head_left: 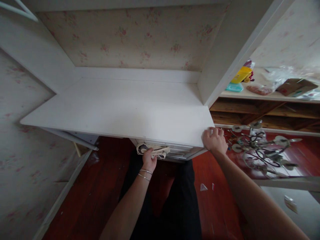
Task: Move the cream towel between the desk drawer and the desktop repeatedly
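A pale cloth (157,150) with dark patches is bunched in my left hand (149,159), whose fingers are closed on it. That hand is at the front of the white drawer unit (178,150), just under the desk's front edge; whether the cloth touches the drawers I cannot tell. My right hand (215,139) is curled over the right front corner of the white desk (125,106) and grips its edge. A small whitish spot shows at its fingers, too small to name.
A chandelier (265,146) with several arms lies on the red floor (205,203) to the right. Behind it, a low shelf unit (240,110) bears a yellow item (241,75), a cardboard box (296,87) and plastic wrap. Flowered wallpaper (22,150) covers the left wall. Small scraps (203,187) lie near my legs.
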A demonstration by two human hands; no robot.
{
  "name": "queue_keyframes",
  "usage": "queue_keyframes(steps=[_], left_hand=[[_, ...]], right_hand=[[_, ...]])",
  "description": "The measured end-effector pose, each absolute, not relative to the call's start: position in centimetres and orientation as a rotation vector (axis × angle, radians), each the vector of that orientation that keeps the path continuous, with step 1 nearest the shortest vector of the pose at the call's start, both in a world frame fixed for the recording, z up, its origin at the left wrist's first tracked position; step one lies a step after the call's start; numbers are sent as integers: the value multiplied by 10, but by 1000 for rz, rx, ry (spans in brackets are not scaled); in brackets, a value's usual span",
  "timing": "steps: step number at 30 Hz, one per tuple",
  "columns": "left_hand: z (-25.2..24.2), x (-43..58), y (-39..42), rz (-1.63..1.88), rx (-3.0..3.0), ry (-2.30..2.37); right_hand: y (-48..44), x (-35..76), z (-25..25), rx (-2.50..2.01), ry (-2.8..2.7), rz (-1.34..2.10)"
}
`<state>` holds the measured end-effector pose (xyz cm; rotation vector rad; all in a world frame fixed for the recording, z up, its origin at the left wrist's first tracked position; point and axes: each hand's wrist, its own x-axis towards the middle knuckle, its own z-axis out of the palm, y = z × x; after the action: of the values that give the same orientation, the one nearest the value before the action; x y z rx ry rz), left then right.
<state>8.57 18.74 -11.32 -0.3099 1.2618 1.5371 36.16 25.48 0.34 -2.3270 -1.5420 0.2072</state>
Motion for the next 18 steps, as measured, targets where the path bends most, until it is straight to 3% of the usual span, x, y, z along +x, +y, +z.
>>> queue_keyframes(steps=[18], left_hand=[[-130,98,191,1559,-411,1446]], right_hand=[[253,363,2,-2315,-1548,208]])
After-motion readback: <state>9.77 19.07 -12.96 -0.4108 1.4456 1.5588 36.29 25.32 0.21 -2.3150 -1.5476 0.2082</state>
